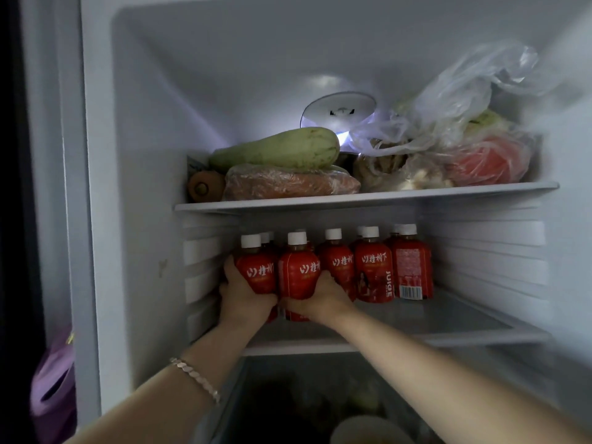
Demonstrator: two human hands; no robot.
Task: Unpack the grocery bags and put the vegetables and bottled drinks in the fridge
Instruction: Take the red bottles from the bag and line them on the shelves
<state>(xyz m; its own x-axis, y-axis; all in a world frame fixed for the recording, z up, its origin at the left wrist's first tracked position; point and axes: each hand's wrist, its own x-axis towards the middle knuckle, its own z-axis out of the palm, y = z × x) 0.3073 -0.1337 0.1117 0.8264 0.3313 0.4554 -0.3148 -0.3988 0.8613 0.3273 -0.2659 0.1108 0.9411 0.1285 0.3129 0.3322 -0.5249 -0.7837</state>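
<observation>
Gripping 1 red juice bottle apiece, the left hand and right hand hold the pair at the left end of the middle fridge shelf, tight against the other bottles, apparently to save room, below the vegetables
</observation>
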